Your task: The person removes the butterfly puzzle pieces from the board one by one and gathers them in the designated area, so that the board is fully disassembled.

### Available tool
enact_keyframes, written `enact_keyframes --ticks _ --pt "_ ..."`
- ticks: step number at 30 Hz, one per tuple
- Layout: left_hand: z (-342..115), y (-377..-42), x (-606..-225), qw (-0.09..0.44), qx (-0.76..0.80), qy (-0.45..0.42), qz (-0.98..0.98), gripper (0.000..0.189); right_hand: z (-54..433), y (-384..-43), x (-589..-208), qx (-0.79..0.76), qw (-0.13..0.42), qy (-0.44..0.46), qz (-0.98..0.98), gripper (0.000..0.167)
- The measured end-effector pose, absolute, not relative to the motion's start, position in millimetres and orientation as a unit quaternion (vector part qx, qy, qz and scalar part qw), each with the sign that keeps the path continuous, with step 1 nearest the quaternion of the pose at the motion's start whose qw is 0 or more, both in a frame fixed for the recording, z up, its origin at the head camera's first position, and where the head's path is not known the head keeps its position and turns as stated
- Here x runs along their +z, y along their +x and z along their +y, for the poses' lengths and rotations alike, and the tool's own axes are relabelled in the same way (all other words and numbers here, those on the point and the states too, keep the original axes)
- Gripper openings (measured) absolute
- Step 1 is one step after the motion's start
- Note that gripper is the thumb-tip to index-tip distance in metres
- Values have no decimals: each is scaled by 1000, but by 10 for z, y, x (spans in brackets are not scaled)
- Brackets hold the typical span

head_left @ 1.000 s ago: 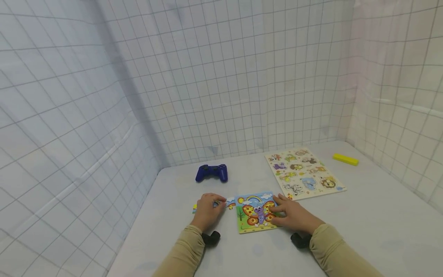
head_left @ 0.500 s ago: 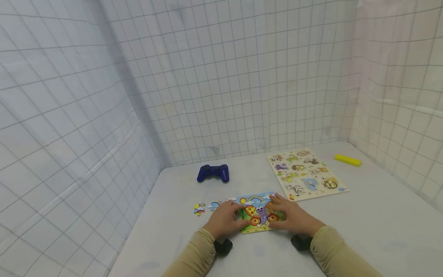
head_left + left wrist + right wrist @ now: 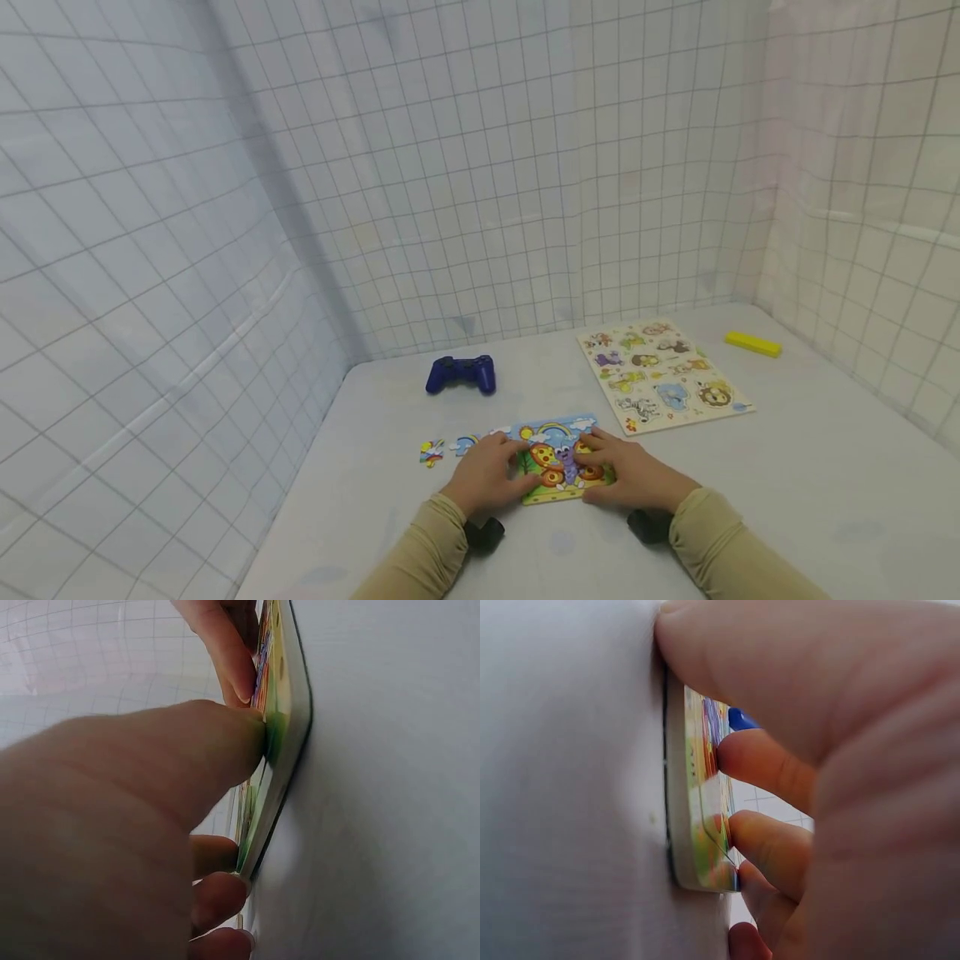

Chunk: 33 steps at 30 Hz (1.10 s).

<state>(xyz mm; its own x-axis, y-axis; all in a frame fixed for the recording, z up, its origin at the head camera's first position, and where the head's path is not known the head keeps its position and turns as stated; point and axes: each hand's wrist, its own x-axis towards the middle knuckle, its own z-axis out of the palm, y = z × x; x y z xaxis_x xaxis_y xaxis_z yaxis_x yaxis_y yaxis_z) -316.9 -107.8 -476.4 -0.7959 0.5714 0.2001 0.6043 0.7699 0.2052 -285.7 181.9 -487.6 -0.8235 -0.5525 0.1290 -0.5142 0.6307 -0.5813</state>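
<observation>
A butterfly jigsaw puzzle in a thin board (image 3: 566,471) lies flat on the table between both hands in the head view. My left hand (image 3: 483,477) touches its left side. In the left wrist view that thumb (image 3: 232,742) presses on the picture near a corner, with the fingertips along the side edge. From the right, my right hand (image 3: 636,477) reaches over the board. Its fingertips (image 3: 735,754) rest on the picture in the right wrist view, while the thumb is down by the near edge. The palms hide parts of both sides.
Two loose jigsaw pieces, one with yellow (image 3: 432,452) and one with a rainbow (image 3: 467,443), lie left of the board. Behind them sits a blue game controller (image 3: 461,375). An animal puzzle board (image 3: 663,375) and a yellow bar (image 3: 753,344) are at the back right.
My left hand has moved right, from the loose pieces onto the butterfly puzzle's left side, uncovering those pieces. The right fingers have shifted slightly further left over the picture.
</observation>
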Motion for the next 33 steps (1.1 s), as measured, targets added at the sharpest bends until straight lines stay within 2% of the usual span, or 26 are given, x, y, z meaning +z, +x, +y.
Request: enact_keyframes --ticks 10,22,29,33 --pt "-1073 -3213 -4780 47 -184 -296 -936 49 1802 -2847 -4874 -305 28 -295 905 63" --pt "-1063 -3245 -4779 12 -224 -269 -937 50 1803 -2848 -4816 -297 26 -310 903 63" --pt "-1062 -3238 -4788 14 -233 -273 -933 44 1698 -2808 -4854 -287 11 -299 910 61" --pt "-1055 -3246 -4786 13 -228 -278 -933 45 1552 -2734 -4840 -271 40 -319 907 66"
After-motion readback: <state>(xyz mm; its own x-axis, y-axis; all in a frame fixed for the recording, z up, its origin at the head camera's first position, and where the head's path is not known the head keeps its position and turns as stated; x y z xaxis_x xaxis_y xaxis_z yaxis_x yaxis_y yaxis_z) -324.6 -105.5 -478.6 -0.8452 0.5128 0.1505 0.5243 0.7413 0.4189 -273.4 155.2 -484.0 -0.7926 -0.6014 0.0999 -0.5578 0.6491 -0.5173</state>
